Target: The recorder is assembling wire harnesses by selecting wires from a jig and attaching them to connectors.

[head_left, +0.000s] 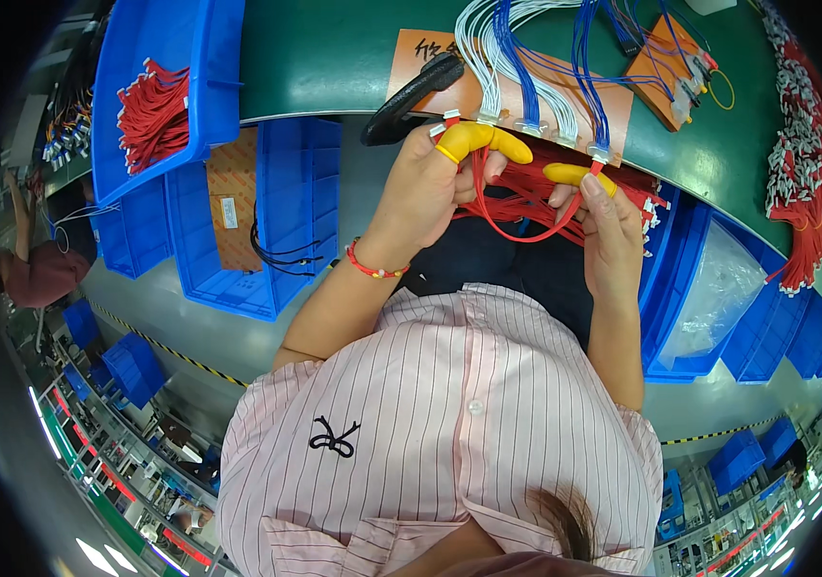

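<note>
A red wire lead [526,238] hangs in a loop between my two hands, with small white connectors at its ends. My left hand [425,183], with a yellow finger cot on the index finger, is closed on one end near a white connector. My right hand [605,216], also with a yellow cot, pinches the other end just below its connector. Right above my fingers, white wires [488,82] and blue wires [592,87] end in white connectors at the table edge. More red leads [517,192] lie beneath my hands, partly hidden by them.
A black handle-shaped object [416,96] lies on an orange board [411,62] on the green table [334,58]. A blue bin [214,96] of red leads stands left; other blue bins [305,212] sit below. At right hang bundled red leads [800,192], beside an orange block [666,77].
</note>
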{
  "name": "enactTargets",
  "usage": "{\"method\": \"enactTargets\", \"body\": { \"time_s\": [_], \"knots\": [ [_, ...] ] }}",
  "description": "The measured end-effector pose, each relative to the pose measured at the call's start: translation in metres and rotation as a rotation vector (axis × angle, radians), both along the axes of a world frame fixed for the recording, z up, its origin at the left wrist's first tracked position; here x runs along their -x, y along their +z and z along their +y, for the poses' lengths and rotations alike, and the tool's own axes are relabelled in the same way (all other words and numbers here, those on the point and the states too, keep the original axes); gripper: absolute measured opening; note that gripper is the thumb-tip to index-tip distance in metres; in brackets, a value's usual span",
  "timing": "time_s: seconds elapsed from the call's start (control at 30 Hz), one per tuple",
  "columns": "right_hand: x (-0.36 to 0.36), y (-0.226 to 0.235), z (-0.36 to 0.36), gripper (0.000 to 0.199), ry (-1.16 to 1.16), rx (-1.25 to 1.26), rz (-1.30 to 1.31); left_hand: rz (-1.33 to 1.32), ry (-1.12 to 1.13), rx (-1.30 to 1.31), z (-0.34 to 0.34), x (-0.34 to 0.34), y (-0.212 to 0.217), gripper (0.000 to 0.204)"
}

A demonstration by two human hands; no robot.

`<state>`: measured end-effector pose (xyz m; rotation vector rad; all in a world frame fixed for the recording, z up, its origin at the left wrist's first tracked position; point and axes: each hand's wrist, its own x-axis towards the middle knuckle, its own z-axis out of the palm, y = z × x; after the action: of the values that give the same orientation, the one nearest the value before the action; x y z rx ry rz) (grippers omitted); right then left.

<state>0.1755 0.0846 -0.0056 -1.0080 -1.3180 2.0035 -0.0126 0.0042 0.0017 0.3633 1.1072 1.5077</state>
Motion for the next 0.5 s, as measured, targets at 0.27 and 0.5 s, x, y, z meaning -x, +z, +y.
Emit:
{"method": "enactTargets", "body": {
  "time_s": [0.27, 0.5],
  "knots": [
    [0.0, -0.002, -0.004, 0.038, 0.018, 0.033, 0.057, -0.103, -0.102, 0.002, -0.004, 0.008, 0.005, 0.031],
    [0.025, 0.003, 0.006, 0.042, -0.001, 0.088, 0.221, -0.17, 0.007, -0.013, 0.001, -0.004, 0.002, 0.026]
  ]
}}
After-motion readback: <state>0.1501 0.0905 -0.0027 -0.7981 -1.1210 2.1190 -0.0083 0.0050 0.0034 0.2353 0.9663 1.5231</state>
